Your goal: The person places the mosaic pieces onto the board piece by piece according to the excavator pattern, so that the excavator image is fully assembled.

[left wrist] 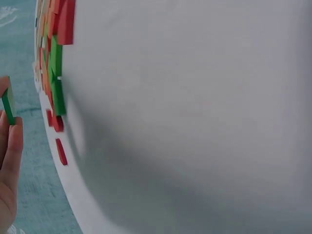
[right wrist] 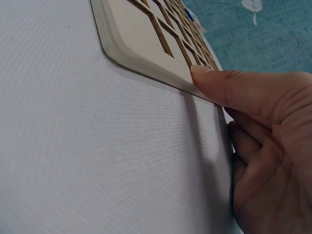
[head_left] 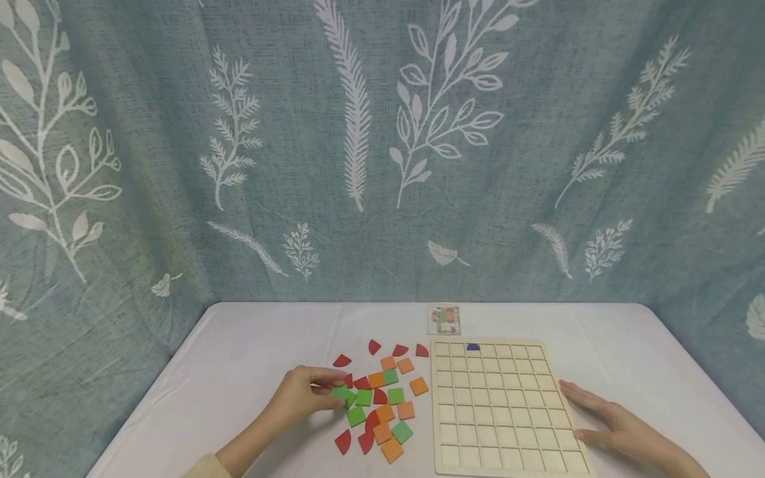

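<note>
Now left grip (head_left: 303,395) pinches a flat green tile (left wrist: 9,103), right grip (head_left: 618,426) spread against a wooden grid (head_left: 487,398).

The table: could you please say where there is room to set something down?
Free: the table beyond the left hand, left of the pieces, and beyond the right hand, right of the board. Crowded: between left hand and board, where pieces cluster.

A flat, straight-edged green tile (head_left: 340,392) is pinched in the fingertips of the left grip (head_left: 303,396), held at a slant. A pale wooden board (head_left: 500,398) with a rounded corner, its face divided into rows of square cells, lies flat just left of the right grip (head_left: 618,421), whose thumb touches its edge.
</note>
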Demonstrator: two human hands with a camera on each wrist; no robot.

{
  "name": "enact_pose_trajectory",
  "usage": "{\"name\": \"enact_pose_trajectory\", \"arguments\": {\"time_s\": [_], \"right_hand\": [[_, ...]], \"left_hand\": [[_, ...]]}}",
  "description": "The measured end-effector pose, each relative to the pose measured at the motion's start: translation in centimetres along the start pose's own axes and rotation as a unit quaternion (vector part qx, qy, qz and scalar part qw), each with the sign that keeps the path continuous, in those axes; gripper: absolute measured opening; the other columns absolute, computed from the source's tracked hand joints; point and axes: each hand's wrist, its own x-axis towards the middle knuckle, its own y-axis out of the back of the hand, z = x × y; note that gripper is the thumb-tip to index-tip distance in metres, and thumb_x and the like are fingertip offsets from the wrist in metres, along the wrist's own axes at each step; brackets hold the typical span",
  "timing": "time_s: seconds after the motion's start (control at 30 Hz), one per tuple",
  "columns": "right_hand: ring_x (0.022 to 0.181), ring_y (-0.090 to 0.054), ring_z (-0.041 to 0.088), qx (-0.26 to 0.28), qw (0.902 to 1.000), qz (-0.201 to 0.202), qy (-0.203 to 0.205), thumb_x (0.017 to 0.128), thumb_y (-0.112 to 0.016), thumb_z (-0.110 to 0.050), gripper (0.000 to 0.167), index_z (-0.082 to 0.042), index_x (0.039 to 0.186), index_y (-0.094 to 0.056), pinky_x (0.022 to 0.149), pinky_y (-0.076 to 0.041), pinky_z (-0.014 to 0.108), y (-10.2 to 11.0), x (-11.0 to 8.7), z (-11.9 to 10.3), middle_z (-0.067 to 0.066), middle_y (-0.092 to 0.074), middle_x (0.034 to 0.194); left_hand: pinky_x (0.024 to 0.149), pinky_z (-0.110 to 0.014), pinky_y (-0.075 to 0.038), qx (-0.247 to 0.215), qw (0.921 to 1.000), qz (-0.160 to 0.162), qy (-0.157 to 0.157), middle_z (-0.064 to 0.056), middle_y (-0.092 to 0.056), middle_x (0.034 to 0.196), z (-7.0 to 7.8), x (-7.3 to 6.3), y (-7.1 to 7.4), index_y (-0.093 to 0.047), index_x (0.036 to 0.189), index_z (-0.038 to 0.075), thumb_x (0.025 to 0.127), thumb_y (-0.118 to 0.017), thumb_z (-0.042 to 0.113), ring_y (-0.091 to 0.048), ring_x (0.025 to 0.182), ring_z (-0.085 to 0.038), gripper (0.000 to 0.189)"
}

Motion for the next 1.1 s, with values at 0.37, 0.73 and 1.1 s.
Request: {"name": "enact_pose_trajectory", "arguments": {"time_s": [0.37, 0.73, 1.1], "right_hand": [[0.123, -0.013, -0.024, 0.002, 1.0000, -0.002, -0.007, 0.084, -0.063, -0.011, 0.063, 0.009, 0.137, -0.034, 0.089, -0.012, -0.006, 0.0, 0.1, 0.0, -0.034, -0.020, 0.140], [0.124, -0.012, -0.023, 0.002, 1.0000, -0.006, 0.000, 0.084, -0.063, -0.010, 0.063, 0.009, 0.137, -0.033, 0.090, -0.012, -0.006, 0.2, 0.1, 0.2, -0.032, -0.020, 0.141], [0.122, -0.013, -0.026, 0.018, 0.9993, -0.010, -0.030, 0.085, -0.062, -0.015, 0.063, 0.008, 0.136, -0.034, 0.088, -0.011, -0.007, 0.0, 0.1, 0.1, -0.036, -0.019, 0.138]], "left_hand": [[0.076, -0.030, -0.053, 0.034, 0.9970, -0.046, -0.051, -0.006, -0.069, 0.094, 2.5, 3.3, -2.4, -0.070, 0.102, 0.004, 0.069, -0.080, 0.011, -0.062, 0.086, -0.022, 0.035], [0.072, -0.027, -0.051, 0.053, 0.9934, -0.042, -0.093, -0.002, -0.070, 0.093, 5.2, 7.0, -6.9, -0.071, 0.099, 0.008, 0.070, -0.078, 0.012, -0.061, 0.084, -0.018, 0.031], [0.080, -0.027, -0.050, 0.028, 0.9910, -0.068, -0.112, -0.001, -0.070, 0.099, 7.3, 9.7, -10.4, -0.071, 0.102, 0.008, 0.073, -0.077, 0.011, -0.063, 0.093, -0.017, 0.030]]}}
